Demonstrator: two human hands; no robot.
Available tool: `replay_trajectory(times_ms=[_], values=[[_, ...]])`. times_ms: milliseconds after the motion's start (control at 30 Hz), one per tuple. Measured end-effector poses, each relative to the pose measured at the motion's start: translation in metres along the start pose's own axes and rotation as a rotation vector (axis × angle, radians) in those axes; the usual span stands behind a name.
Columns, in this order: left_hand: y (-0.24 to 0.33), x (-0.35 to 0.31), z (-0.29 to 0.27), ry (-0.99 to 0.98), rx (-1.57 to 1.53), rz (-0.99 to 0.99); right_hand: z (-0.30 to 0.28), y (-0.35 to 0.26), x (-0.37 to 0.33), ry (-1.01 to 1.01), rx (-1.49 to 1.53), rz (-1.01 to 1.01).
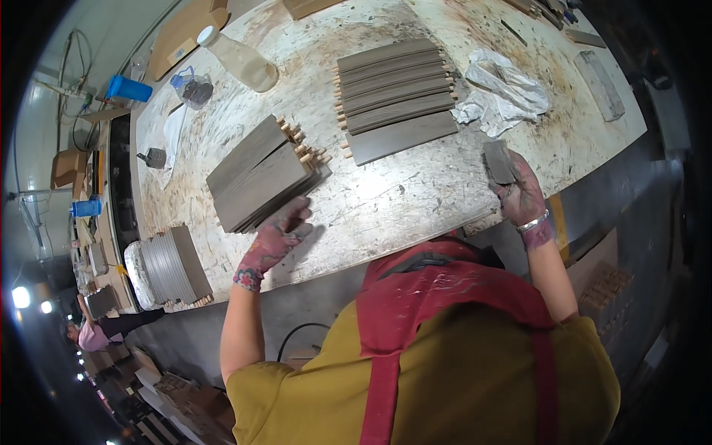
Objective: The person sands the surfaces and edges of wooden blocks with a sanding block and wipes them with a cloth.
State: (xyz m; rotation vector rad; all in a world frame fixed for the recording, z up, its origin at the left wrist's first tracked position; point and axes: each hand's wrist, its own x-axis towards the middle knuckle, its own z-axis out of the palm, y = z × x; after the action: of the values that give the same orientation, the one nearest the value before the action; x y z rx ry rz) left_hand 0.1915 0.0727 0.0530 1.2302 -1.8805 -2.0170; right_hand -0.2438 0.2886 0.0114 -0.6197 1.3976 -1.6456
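My right hand (521,194), in a stained glove with a silvery band at the wrist, grips a small grey rectangular pad (499,162) above the table's near right edge. I cannot tell whether the pad is sandpaper. My left hand (273,245), in a stained flowered glove, has its fingers apart and holds nothing. It is beside the near corner of a stack of grey-brown boards (256,185); whether it touches them is unclear. Wooden dowel pegs (302,144) stick out from the stack's right end. Farther off, a row of similar pegged boards (400,137) lies side by side.
A crumpled white cloth (508,93) lies right of the row. A grey-white block (599,85) sits at the far right. Bottles (241,63) stand at the back left. More boards (178,263) stand on edge at the left. A person (94,335) is in the distance.
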Motion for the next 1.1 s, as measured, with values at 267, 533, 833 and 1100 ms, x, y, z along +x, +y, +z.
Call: replay_trajectory(times_ms=[267, 533, 833, 1100], values=[[0.063, 0.079, 0.108, 0.221, 0.823, 0.657, -0.013, -0.002, -0.013, 0.020, -0.637, -0.301], [0.050, 0.122, 0.131, 0.387, 0.917, 0.561, 0.002, 0.011, -0.012, 0.157, 0.228, 0.136], [0.075, 0.108, 0.127, 0.364, 1.136, 0.424, 0.005, -0.023, -0.045, 0.039, 0.601, 0.217], [0.042, 0.121, 0.123, 0.290, 1.191, 0.587, 0.023, -0.005, -0.047, 0.042, 0.510, 0.293]])
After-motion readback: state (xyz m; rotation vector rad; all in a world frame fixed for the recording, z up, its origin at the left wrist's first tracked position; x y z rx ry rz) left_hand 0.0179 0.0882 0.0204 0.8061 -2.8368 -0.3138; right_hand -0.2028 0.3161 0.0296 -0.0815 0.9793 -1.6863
